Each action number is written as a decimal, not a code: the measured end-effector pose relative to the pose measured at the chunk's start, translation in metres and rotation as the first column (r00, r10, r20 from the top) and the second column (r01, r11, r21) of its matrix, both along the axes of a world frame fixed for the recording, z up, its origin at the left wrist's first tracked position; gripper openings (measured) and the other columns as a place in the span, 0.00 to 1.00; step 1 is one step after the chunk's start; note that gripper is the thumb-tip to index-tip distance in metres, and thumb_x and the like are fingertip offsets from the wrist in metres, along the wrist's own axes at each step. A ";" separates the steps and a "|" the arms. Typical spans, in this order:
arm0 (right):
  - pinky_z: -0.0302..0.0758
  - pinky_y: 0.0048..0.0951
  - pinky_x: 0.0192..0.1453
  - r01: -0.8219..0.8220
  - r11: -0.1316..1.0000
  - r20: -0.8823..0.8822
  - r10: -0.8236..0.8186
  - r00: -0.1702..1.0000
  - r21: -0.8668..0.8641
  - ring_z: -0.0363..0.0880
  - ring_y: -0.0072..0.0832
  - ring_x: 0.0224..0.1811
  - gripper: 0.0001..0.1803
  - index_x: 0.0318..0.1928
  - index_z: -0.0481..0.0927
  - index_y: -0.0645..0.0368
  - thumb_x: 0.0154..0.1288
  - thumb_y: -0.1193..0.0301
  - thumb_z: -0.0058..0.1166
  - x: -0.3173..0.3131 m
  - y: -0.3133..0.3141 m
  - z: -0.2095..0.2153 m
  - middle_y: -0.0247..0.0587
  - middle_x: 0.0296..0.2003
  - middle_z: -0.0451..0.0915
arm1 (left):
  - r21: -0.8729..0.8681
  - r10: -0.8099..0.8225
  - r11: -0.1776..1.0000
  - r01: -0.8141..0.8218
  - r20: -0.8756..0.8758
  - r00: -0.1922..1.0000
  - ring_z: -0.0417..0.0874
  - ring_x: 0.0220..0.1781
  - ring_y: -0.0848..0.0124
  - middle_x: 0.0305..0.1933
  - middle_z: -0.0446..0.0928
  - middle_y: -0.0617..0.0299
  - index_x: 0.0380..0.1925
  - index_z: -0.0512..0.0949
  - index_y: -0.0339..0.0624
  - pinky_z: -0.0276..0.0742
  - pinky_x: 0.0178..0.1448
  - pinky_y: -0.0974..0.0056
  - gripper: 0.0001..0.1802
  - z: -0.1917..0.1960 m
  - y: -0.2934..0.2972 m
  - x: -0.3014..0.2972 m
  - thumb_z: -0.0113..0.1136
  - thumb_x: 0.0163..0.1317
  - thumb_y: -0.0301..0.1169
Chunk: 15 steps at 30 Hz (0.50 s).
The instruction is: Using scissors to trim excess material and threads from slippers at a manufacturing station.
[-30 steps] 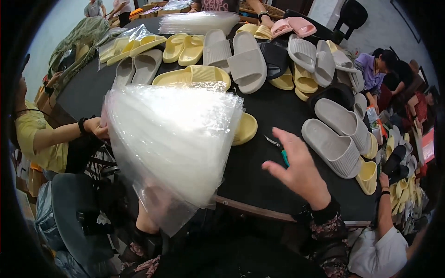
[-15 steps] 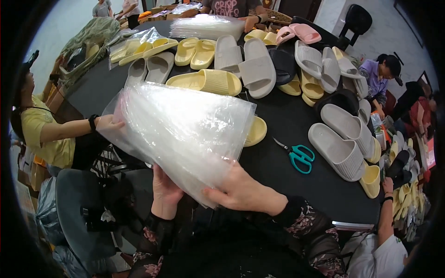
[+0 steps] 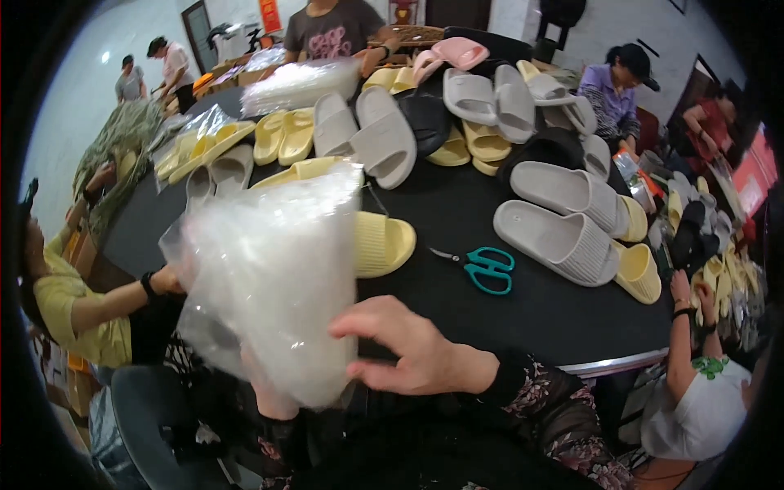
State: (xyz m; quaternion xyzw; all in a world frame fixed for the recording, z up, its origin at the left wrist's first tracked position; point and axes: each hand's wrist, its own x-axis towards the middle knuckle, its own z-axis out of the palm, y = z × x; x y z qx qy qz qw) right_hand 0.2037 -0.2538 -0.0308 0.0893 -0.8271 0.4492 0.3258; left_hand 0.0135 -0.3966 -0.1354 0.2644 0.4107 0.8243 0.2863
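A thick stack of clear plastic bags is held up in front of me, slightly blurred and bulging. My left hand grips the stack from below, its fingers partly covered by the plastic. Beside the stack's right edge, my right hand has thumb and fingers apart, with nothing held in it. Its index fingertip overlaps the edge of the bags; whether it touches them I cannot tell. Behind the stack lies a yellow slide sandal, partly hidden. Teal-handled scissors rest on the black table to the right.
Grey slides, yellow slides, black and pink slides cover the table's far and right parts. Another bag pile lies at the far side. A person in yellow is close at left; other people surround the table.
The view has shifted, so the table items appear further left. My right hand has come off the bags and opened. The stack now stands more upright and bunched, still in my left hand.
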 end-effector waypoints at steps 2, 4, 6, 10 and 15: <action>0.69 0.31 0.57 0.164 0.973 -0.029 -0.171 0.985 -0.161 0.73 0.32 0.51 0.25 0.54 0.68 0.67 0.56 0.74 0.60 0.020 0.009 0.011 0.45 0.47 0.74 | 0.007 -0.066 0.998 0.066 -0.006 0.998 0.76 0.54 0.58 0.56 0.72 0.49 0.56 0.67 0.32 0.75 0.57 0.54 0.23 0.017 0.019 -0.005 0.53 0.62 0.32; 0.69 0.30 0.58 0.200 0.873 0.055 -0.196 0.979 -0.445 0.70 0.28 0.54 0.28 0.59 0.62 0.63 0.59 0.75 0.56 0.034 0.019 -0.003 0.41 0.50 0.71 | 0.032 -0.181 0.983 0.181 -0.006 0.983 0.76 0.54 0.58 0.56 0.72 0.49 0.56 0.67 0.32 0.75 0.57 0.54 0.23 0.031 0.057 0.000 0.52 0.62 0.32; 0.68 0.29 0.58 0.168 0.750 0.127 -0.112 0.986 -0.639 0.68 0.25 0.55 0.31 0.63 0.58 0.59 0.60 0.77 0.55 0.040 0.026 -0.021 0.38 0.52 0.69 | 0.064 -0.317 0.946 0.317 -0.009 0.948 0.76 0.54 0.58 0.55 0.72 0.49 0.56 0.67 0.32 0.75 0.57 0.54 0.23 0.046 0.104 0.014 0.52 0.62 0.32; 0.65 0.28 0.61 -0.061 0.568 0.035 0.156 0.987 -0.821 0.64 0.24 0.58 0.29 0.67 0.52 0.59 0.69 0.73 0.46 0.055 0.028 -0.041 0.37 0.56 0.66 | 0.120 -0.568 0.816 0.566 -0.024 0.823 0.76 0.54 0.58 0.55 0.72 0.49 0.56 0.67 0.32 0.75 0.57 0.54 0.23 0.081 0.196 0.066 0.52 0.62 0.31; 0.68 0.27 0.57 -0.035 0.516 -0.059 -0.030 0.998 -0.856 0.67 0.23 0.54 0.25 0.65 0.56 0.59 0.71 0.68 0.42 0.109 0.039 -0.042 0.36 0.53 0.68 | 0.119 -0.726 0.681 0.723 -0.023 0.688 0.76 0.53 0.58 0.55 0.73 0.50 0.56 0.66 0.32 0.75 0.57 0.54 0.23 0.125 0.246 0.133 0.52 0.61 0.30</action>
